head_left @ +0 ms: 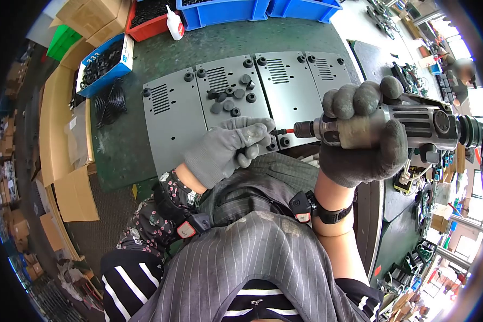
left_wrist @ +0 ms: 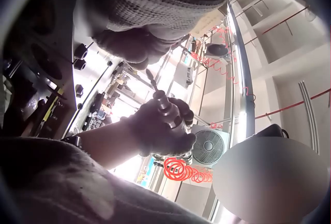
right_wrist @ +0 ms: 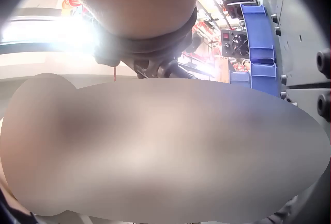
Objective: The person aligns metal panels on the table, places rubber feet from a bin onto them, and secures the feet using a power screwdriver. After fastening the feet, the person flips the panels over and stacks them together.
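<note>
My right hand, in a grey glove, grips a power screwdriver held level, its bit pointing left. The red-banded bit reaches the fingertips of my gloved left hand. There the left thumb and forefinger pinch a small dark piece at the bit's tip; I cannot tell its kind. In the left wrist view, the screwdriver's chuck stands just below the left fingers. Beneath the hands lie grey slotted metal panels, side by side, with black rubber feet at their edges. Loose rubber feet lie scattered on one panel.
A green worktable carries the panels. Behind them stand a white bottle, blue bins and a red bin. To the left are a box of black parts, a black fan guard and an open carton.
</note>
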Motion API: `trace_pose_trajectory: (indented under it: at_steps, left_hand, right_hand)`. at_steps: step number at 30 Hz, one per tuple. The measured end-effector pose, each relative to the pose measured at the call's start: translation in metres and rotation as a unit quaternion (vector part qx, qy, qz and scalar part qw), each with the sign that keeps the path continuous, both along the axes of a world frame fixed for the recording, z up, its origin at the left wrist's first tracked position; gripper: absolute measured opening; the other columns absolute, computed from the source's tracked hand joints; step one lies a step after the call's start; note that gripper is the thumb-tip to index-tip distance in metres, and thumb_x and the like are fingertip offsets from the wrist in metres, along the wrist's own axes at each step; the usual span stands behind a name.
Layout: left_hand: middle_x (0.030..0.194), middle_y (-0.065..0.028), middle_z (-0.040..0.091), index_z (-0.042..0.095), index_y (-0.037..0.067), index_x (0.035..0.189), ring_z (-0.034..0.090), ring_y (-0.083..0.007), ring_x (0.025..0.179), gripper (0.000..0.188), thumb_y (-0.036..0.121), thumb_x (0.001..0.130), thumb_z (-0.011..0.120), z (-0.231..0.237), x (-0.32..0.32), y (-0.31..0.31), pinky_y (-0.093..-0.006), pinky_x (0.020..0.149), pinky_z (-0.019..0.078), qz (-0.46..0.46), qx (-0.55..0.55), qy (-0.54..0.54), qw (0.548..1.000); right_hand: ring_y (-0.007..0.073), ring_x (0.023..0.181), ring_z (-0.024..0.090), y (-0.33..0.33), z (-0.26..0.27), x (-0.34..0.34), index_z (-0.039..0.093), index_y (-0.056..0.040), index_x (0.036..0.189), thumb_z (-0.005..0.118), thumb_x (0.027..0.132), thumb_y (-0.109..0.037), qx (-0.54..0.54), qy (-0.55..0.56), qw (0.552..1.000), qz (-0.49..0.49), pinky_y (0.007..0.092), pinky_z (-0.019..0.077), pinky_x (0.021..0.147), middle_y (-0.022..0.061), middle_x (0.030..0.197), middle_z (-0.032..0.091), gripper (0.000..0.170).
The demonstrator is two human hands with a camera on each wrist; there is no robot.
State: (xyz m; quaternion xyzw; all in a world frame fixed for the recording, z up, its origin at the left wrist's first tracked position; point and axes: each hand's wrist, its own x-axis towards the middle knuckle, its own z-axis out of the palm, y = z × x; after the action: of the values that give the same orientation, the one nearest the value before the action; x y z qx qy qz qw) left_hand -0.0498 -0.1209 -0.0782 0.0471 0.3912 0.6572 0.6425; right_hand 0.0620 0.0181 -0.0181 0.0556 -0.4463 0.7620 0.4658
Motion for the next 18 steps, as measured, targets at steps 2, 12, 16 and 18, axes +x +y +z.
trace_pose_trajectory:
  at_steps: [2,12,16,18]
  left_hand:
    - [0.073,0.0009,0.056,0.059,-0.001,0.100,0.045,-0.0027,0.054,0.029,0.027,0.090,0.054,-0.001,0.000,-0.002,-0.0150,0.045,0.0358,-0.002,0.015,0.000,1.000]
    - [0.059,0.0018,0.047,0.055,0.003,0.082,0.032,-0.0036,0.042,0.041,0.042,0.092,0.047,0.009,0.009,0.001,-0.0178,0.039,0.0261,-0.030,-0.027,-0.005,0.999]
    - [0.059,0.0012,0.047,0.053,0.004,0.081,0.032,-0.0042,0.041,0.039,0.041,0.092,0.047,0.000,0.010,0.000,-0.0178,0.038,0.0264,-0.034,-0.003,-0.029,0.999]
    - [0.058,0.0012,0.046,0.053,0.004,0.081,0.032,-0.0042,0.041,0.039,0.041,0.093,0.046,-0.001,0.010,-0.001,-0.0177,0.038,0.0266,-0.041,-0.001,-0.037,0.998]
  right_hand:
    - [0.0189,0.071,0.045,0.000,-0.001,-0.001,0.038,-0.0075,0.117,0.053,0.077,-0.031,-0.002,0.006,1.000,0.007,0.0350,0.0360,0.066,0.0047,0.085,0.050,0.049]
    - [0.0183,0.072,0.045,-0.006,-0.006,-0.005,0.037,-0.0083,0.121,0.052,0.077,-0.030,0.010,0.014,0.999,0.028,0.0347,0.0357,0.066,0.0042,0.085,0.048,0.052]
    - [0.0183,0.072,0.046,-0.004,-0.008,-0.002,0.038,-0.0080,0.121,0.051,0.077,-0.031,0.036,0.018,0.998,0.051,0.0342,0.0366,0.066,0.0044,0.085,0.049,0.052]
    - [0.0181,0.071,0.046,-0.007,-0.008,-0.003,0.038,-0.0080,0.121,0.051,0.076,-0.032,0.026,0.015,0.999,0.038,0.0339,0.0366,0.066,0.0042,0.084,0.049,0.052]
